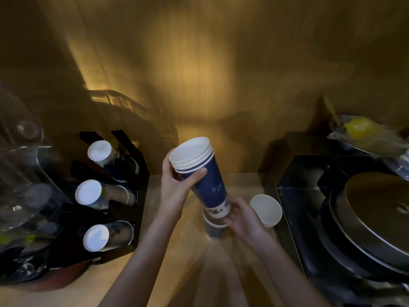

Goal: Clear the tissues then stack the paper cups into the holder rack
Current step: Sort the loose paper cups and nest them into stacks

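Holding nested blue cup stack (204, 178) tilted over desk (177, 262): left hand (174, 185) fingers wrap rim end, right hand (240, 216) cradles base; holder rack (124, 196) lies left, nearer left hand

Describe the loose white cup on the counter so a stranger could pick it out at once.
Start at the black appliance on the right. Against its left edge, on the wooden counter, stands the white cup, mouth up. Unlike the blue stack, no hand holds it.
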